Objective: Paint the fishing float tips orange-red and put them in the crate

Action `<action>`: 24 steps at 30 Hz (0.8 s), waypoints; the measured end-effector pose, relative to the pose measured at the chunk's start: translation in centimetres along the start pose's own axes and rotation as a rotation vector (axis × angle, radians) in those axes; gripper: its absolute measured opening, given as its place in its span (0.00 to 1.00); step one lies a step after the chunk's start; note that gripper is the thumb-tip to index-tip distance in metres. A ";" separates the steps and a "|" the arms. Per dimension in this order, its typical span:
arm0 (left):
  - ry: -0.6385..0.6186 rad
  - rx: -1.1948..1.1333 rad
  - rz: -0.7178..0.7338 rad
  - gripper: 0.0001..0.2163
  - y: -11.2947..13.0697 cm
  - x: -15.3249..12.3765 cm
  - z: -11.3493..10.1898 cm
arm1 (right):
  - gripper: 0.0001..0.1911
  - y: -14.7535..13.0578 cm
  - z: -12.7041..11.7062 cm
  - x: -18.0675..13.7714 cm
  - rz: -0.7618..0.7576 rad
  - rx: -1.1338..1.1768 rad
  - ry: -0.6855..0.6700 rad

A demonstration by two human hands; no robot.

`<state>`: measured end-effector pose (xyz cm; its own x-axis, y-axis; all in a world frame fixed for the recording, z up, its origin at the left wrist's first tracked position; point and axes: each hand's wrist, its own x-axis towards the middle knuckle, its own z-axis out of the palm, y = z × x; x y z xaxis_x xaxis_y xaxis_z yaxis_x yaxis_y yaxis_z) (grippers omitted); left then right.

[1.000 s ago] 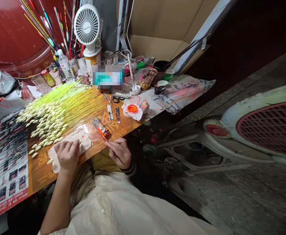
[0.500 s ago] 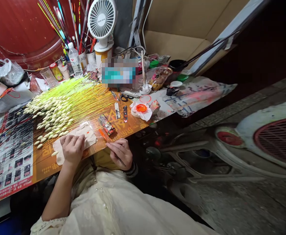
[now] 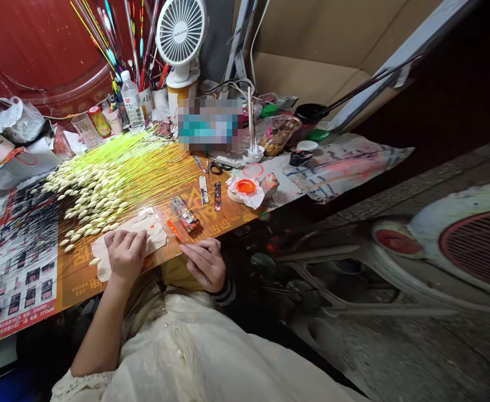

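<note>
In my right hand [image 3: 207, 265] is a slim paintbrush [image 3: 175, 230] with a bright orange tip, pinched at the table's front edge and pointing up and left. My left hand [image 3: 126, 251] lies with curled fingers on a pale cloth [image 3: 157, 237] that carries a small orange spot. Whatever those fingers grip is hidden. One cream float body [image 3: 95, 261] shows at the cloth's left edge, beside that hand. A paint-crusted block [image 3: 185, 213] lies just beyond the brush. Farther right, an orange paint lid [image 3: 246, 186] rests on white tissue.
Many thin-stemmed floats [image 3: 96, 192] with cream bodies and yellow ends cover the table's left side. Behind them stand a water bottle [image 3: 131, 103] and a white fan [image 3: 181, 33]. Scissors [image 3: 217, 167] and paint-stained strips [image 3: 217, 195] lie mid-table. Brushes [image 3: 251, 120] stand in a small pot.
The view has shifted slightly, so the table things appear a little farther right. Both hands keep nearly the same pose; the brush tip stays near the painted block.
</note>
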<state>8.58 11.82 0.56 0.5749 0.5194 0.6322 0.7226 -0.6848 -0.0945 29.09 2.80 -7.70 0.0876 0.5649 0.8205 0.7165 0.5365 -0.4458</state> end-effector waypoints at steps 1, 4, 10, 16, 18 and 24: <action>-0.002 -0.002 0.001 0.04 0.0 0.0 0.0 | 0.29 0.0 0.0 0.0 -0.004 -0.001 0.000; -0.009 -0.002 0.006 0.04 0.0 0.1 -0.1 | 0.29 0.0 0.0 0.0 0.003 -0.001 -0.005; -0.004 0.015 0.006 0.04 -0.1 0.0 -0.1 | 0.32 -0.1 0.1 0.2 0.024 -0.009 0.039; -0.011 -0.007 -0.002 0.05 -0.3 -0.2 0.1 | 0.30 -0.2 0.0 0.4 0.026 -0.003 0.062; -0.014 -0.020 -0.007 0.06 -0.3 -0.2 0.1 | 0.29 -0.2 -0.1 0.4 0.028 0.010 0.074; -0.021 -0.015 -0.015 0.05 -0.1 -0.1 0.0 | 0.31 -0.6 -0.2 0.4 -0.014 0.047 0.070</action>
<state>8.41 11.87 0.45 0.5723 0.5397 0.6173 0.7253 -0.6844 -0.0740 28.84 2.59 -7.05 0.1275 0.5125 0.8491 0.6847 0.5739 -0.4492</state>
